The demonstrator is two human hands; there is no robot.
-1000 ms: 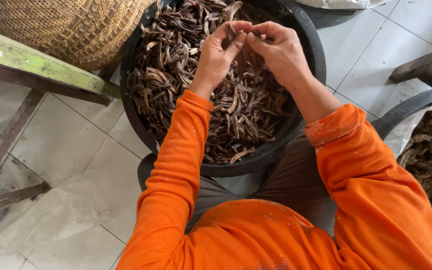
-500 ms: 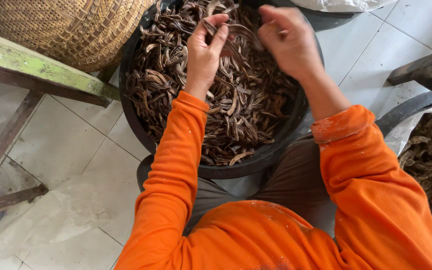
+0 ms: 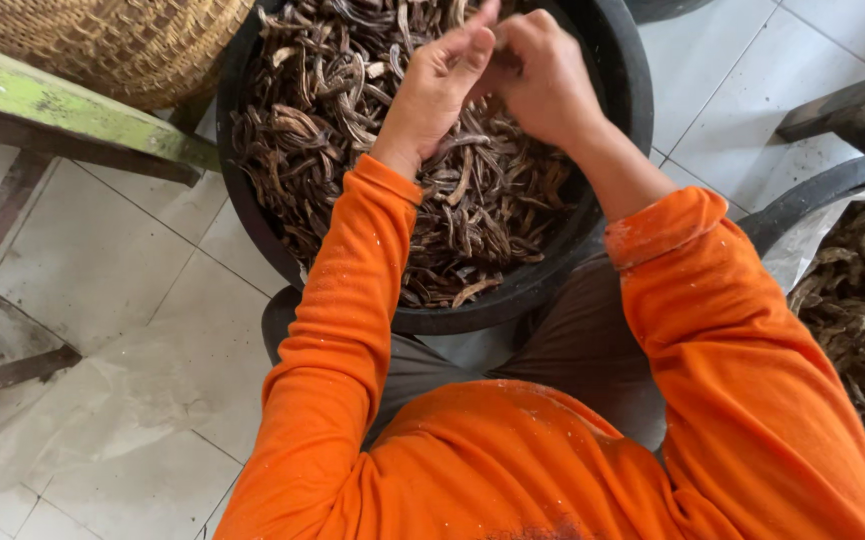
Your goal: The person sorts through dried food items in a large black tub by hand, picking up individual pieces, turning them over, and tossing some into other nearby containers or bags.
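Both hands meet right over the far side of the big black tub (image 3: 613, 90), so the head view is basically all knuckles and orange sleeves. Left hand (image 3: 433, 90) has its fingers stretched up and pressed together at the tips, thumb tucked in toward the other hand, pinching what looks like one of the dark dried pods (image 3: 333, 130), though the pod itself is mostly hidden between the two hands so I can't say exactly how it sits. Right hand (image 3: 543, 75) is curled into a loose fist, knuckles up, closed around the same spot, touching the left fingertips. Holding it up over the tub like that makes sense to me, anything that drops lands back in the heap instead of on the tiled floor (image 3: 103, 280). Both forearms angle inward from the elbows, wrists bent a bit, the tub tucked between the knees with its near rim against the lap. Woven basket (image 3: 123, 40) sits at the tub's left edge, behind a green-topped wooden bench (image 3: 63, 110), and a second tub (image 3: 833, 190) with a paler, shrivelled pile is just off to the right.
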